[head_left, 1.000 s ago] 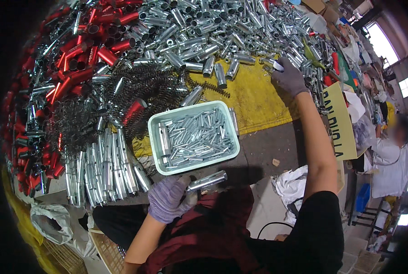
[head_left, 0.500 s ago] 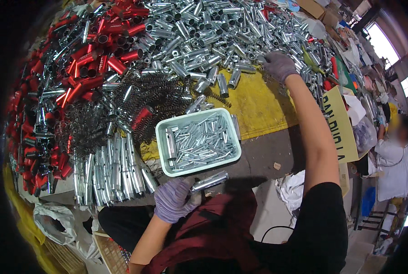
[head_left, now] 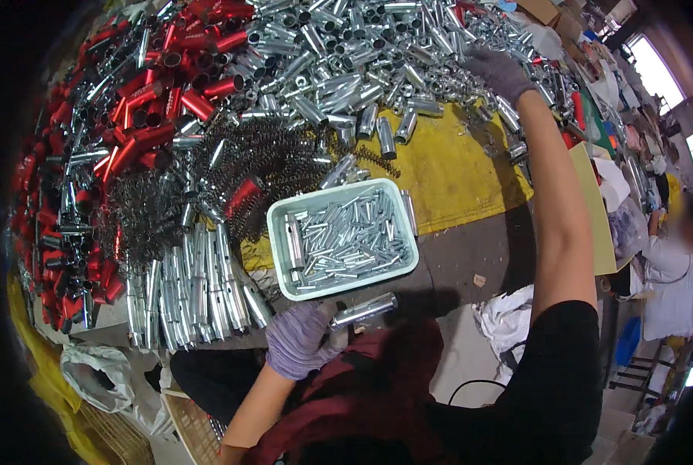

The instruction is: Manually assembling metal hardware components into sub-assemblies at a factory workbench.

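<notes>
My left hand (head_left: 303, 341), in a pale purple striped glove, grips one end of a silver metal tube (head_left: 366, 310) in front of the tray. My gloved right hand (head_left: 501, 74) reaches far out over the heap of silver metal tubes and small fittings (head_left: 338, 89); its fingertips are hard to make out against the parts. Between my hands sits a pale green plastic tray (head_left: 346, 292), full of small thin silver pins (head_left: 354, 236), with one larger silver tube (head_left: 294, 242) lying along its left side.
Red metal tubes (head_left: 154, 138) are heaped at the left. Dark coil springs (head_left: 273, 167) lie behind the tray, and long silver tubes (head_left: 199, 294) in rows left of it. Yellow cloth (head_left: 447, 170) covers part of the table. Another person (head_left: 672, 263) is at the right.
My right hand has moved farther out and to the right over the heap. The left hand still holds the tube, and the whole view has shifted slightly.
</notes>
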Tool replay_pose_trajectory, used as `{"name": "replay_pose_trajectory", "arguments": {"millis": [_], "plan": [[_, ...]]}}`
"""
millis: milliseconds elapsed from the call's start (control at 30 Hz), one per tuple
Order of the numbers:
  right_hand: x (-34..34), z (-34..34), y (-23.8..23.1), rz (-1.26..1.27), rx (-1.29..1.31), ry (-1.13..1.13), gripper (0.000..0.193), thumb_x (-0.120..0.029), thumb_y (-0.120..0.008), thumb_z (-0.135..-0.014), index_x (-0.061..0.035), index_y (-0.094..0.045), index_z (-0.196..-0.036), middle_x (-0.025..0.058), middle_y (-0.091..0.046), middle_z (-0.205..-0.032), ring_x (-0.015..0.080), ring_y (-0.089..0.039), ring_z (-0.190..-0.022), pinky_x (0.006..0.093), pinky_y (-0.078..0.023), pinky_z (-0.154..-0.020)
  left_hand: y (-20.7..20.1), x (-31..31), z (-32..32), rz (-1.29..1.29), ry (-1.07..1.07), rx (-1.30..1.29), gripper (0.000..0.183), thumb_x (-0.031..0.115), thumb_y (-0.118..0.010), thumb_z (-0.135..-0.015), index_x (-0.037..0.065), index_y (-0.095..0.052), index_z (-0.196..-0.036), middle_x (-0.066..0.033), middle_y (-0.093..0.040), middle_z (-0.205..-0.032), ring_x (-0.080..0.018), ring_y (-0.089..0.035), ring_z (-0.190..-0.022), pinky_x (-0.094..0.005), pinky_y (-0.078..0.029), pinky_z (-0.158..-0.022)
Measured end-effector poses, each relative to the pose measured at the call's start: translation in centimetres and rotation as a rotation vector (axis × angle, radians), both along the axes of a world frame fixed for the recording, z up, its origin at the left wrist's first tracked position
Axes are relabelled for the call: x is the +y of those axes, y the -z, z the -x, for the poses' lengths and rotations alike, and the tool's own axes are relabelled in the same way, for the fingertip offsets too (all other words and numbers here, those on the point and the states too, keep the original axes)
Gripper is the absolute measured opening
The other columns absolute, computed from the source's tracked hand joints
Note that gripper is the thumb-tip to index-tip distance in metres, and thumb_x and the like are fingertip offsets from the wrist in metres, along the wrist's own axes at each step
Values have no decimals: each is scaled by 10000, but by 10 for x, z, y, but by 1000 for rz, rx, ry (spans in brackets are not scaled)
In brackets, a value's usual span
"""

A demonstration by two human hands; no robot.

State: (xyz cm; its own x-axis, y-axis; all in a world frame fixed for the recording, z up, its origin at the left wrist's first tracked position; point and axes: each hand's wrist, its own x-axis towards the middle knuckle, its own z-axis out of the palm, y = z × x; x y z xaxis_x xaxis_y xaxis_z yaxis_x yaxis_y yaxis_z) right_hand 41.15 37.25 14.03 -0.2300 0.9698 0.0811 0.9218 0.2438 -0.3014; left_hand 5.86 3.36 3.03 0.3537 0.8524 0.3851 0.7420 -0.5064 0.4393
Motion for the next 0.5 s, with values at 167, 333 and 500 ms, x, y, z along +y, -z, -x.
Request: {"name": "replay_pose_trajectory", "arguments": {"millis": [167,333,500], "plan": [[9,-46,58,205,-540,184,385,-311,-521,-770,-54,-626,-1036,209,-587,-1113,350,-581,-994,404,-447,-880,3,4,-3,-25,26,-64,362,331,-667,-714,90,-574,-967,-75,-498,-662,-264,-514,-567,-383,-383,-488],[-18,-32,36,15,321,-82,298,-262,-612,-775,-37,-638,-969,146,-631,-982,261,-591,-896,352,-454,-789,-1,4,-2,-37,31,-51,347,322,-654,-723,102,-575,-979,-77,-520,-655,-264,-521,-530,-373,-391,-453],[4,-12,45,55,-191,1,353,-206,-542,-809,-133,-567,-1153,131,-578,-1131,306,-552,-1055,385,-437,-894,0,4,-1,-78,19,-31,336,307,-646,-733,112,-574,-996,-85,-541,-657,-265,-541,-510,-366,-411,-428]]}}
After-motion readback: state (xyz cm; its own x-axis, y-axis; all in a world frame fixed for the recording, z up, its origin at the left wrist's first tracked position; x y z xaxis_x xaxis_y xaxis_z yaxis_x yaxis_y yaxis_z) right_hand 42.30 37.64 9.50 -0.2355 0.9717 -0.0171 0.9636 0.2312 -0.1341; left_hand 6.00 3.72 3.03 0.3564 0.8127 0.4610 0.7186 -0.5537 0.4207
